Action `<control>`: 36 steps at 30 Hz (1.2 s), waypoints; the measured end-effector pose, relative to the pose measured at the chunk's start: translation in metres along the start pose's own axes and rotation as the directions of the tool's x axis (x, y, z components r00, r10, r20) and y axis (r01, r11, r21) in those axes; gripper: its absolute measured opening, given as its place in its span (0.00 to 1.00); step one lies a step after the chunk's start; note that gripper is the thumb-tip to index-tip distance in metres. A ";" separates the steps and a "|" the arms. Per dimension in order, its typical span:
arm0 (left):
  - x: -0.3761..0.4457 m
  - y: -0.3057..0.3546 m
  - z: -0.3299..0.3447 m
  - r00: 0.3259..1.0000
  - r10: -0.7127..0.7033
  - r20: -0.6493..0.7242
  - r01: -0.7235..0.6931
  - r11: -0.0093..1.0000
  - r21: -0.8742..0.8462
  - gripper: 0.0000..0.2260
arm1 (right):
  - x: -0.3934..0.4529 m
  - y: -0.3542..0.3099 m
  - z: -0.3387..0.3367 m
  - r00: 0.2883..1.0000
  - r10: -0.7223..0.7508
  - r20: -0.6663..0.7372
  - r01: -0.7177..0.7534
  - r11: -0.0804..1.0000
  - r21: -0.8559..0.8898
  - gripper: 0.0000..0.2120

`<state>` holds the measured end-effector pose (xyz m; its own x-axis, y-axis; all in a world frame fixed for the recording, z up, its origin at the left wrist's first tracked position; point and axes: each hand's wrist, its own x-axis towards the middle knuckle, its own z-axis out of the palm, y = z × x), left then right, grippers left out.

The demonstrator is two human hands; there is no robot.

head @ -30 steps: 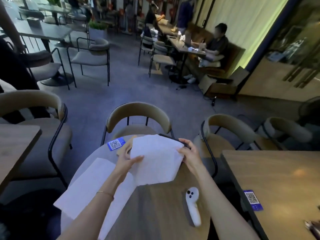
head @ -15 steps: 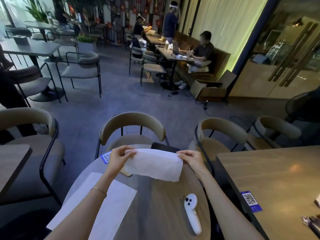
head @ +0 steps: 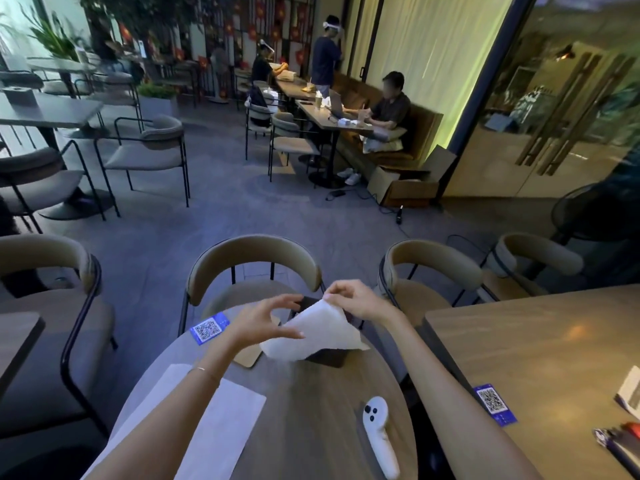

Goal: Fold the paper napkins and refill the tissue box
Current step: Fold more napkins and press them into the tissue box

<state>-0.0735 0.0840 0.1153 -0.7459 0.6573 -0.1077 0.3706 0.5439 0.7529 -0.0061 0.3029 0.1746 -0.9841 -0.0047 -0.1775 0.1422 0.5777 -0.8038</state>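
At the far side of the round table (head: 311,410), the right hand (head: 360,301) pinches the top corner of a folded white napkin (head: 313,334), fingers together on it. The napkin drapes over a dark box (head: 329,356), probably the tissue box. The left hand (head: 258,322) touches the napkin's left edge, fingers apart. 1 flat napkin sheet (head: 214,420) lies near left.
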 end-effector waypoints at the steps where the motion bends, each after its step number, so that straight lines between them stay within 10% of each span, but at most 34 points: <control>1: 0.004 0.005 0.002 0.999 -0.013 0.043 0.012 0.999 0.039 0.29 | 0.002 -0.006 -0.004 1.000 -0.002 -0.018 0.002 1.000 0.018 0.05; 6: 0.000 0.021 0.019 0.997 -0.081 -0.013 0.066 0.892 -0.447 0.16 | 0.007 0.007 -0.011 0.919 0.209 -0.333 -0.002 0.849 0.528 0.19; 9: -0.007 0.026 0.024 0.982 -0.185 -0.028 0.121 0.745 -0.656 0.15 | 0.004 0.037 0.006 0.937 0.302 -0.173 -0.099 0.707 0.700 0.30; 13: -0.009 0.026 0.032 0.969 -0.237 -0.072 0.133 0.743 -0.655 0.08 | 0.000 0.061 0.043 0.948 0.314 0.057 -0.262 0.665 0.700 0.41; 18: -0.010 0.021 0.040 0.958 -0.284 -0.032 0.187 0.708 -0.681 0.08 | -0.005 0.068 0.054 0.953 0.303 -0.018 -0.209 0.698 0.685 0.09; 23: -0.011 0.023 0.040 0.952 -0.307 -0.020 0.198 0.663 -0.722 0.11 | -0.006 0.060 0.056 0.940 0.326 -0.102 -0.201 0.770 0.606 0.03; 29: -0.003 0.030 0.032 0.888 -0.449 0.100 0.302 0.405 -0.863 0.14 | 0.005 0.061 0.058 0.930 0.310 -0.196 -0.116 0.756 0.644 0.31; 33: 0.000 0.028 0.029 0.935 -0.355 0.011 0.225 0.566 -0.793 0.14 | 0.004 0.064 0.055 0.944 0.249 -0.217 -0.105 0.849 0.517 0.23; 36: 0.000 0.031 0.026 0.964 -0.264 -0.014 0.189 0.727 -0.660 0.13 | 0.003 0.063 0.049 0.911 0.339 -0.234 -0.091 0.721 0.687 0.16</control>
<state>-0.0479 0.1146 0.1220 -0.8247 0.4835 -0.2936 -0.2374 0.1753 0.9555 0.0053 0.2990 0.0960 -0.8736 0.3826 -0.3008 0.2650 -0.1444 -0.9534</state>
